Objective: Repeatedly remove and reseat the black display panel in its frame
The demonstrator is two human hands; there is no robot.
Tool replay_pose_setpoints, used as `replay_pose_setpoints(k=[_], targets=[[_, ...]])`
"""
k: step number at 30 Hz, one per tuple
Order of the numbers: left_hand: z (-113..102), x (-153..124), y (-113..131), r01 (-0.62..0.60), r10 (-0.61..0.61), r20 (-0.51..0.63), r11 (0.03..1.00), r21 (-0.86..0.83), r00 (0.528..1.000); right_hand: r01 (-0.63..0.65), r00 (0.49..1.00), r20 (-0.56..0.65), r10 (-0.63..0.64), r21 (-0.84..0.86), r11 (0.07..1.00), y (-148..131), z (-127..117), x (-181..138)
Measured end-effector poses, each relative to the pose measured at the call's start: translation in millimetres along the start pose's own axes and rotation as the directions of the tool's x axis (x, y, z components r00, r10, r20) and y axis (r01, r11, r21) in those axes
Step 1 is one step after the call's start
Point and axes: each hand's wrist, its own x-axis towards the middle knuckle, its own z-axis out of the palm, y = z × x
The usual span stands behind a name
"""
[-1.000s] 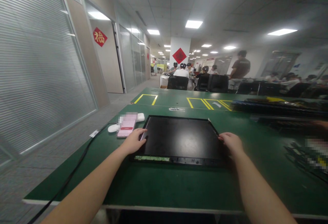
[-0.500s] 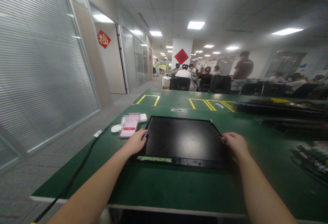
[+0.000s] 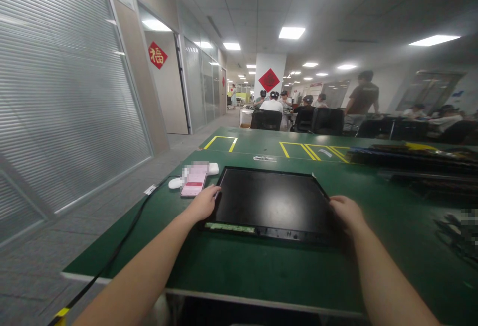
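Gripping the black panel [image 3: 269, 199] by its side edges, the left hand [image 3: 203, 205] and right hand [image 3: 348, 213] are apparently steadying it on the green table [image 3: 276, 276] near the phone [image 3: 193, 186], and any shift is probably calling for even, level support.

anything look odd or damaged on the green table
Possibly: the black rectangular screen panel has a narrow green strip, perhaps exposed circuitry, along the left part of its near edge. It looks odd because the rest of that edge is dark.
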Motion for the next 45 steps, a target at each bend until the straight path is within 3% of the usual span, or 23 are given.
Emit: replay_pose_setpoints(k=[7,13,19,22,26,32,36,39,45], targets=[[3,0,-4,-0.009,0.009,0.009,0.998,0.058,1.0,0.004,1.0,0.001,-0.004,-0.01,1.0,0,3,-1],[0,0,-4,-0.016,0.016,-0.009,1.0,-0.02,1.0,0.021,1.0,-0.009,-0.021,-0.018,1.0,0,3,-1],[-8,-2,0,0.092,-0.094,-0.002,0.978,-0.186,0.996,0.015,1.0,-0.001,-0.015,-0.004,1.0,1,4,0],[-11,-2,6,0.187,-0.188,0.042,0.869,-0.457,0.981,0.017,1.0,-0.012,-0.017,-0.014,1.0,0,3,0],[-15,-2,15,0.27,-0.291,0.108,0.604,-0.75,0.951,0.016,1.0,0.005,-0.016,-0.026,1.0,-4,0,-3],[-20,0,25,0.347,-0.438,0.165,0.375,-0.86,0.884,0.021,0.999,0.047,-0.02,-0.028,0.999,-3,1,-3],[-24,0,28,0.395,-0.433,0.271,0.227,-0.89,0.86,0.024,0.999,0.044,-0.023,-0.03,0.999,-1,2,-2],[-26,-2,27,0.43,-0.393,0.334,0.185,-0.884,0.857,0.029,0.999,0.037,-0.027,-0.05,0.998,-2,1,-3],[-25,-8,25,0.482,-0.288,0.417,0.214,-0.849,0.862,0.057,0.998,0.026,-0.055,-0.082,0.995,-6,0,-7]])
